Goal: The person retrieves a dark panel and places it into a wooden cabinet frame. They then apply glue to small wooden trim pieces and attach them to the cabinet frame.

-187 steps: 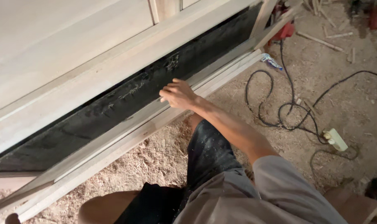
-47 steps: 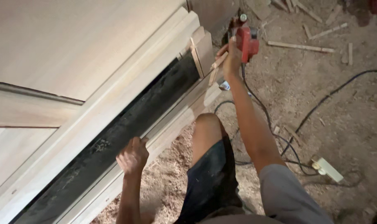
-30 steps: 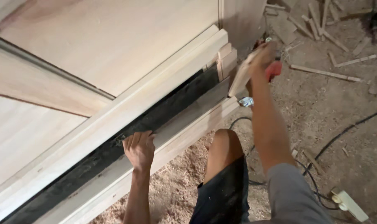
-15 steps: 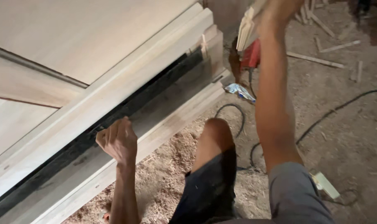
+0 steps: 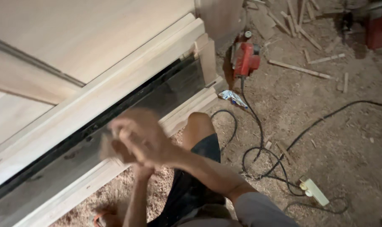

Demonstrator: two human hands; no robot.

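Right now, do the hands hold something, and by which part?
Cannot tell: the right hand and left hand meet, blurred, above the wooden frame.

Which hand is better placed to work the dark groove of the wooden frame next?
Probably the right hand: it lies on top, over the dark groove, with its forearm free. The left hand is blurred beneath it. What they hold is unclear.

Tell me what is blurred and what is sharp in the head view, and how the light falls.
Head view: both hands, right hand and left hand, are smeared by motion blur, so what they hold cannot be told; the red power tool, black cable and white socket block are fairly sharp; light is warm and soft on the wooden frame, dimmer toward the top right corner, no glare.
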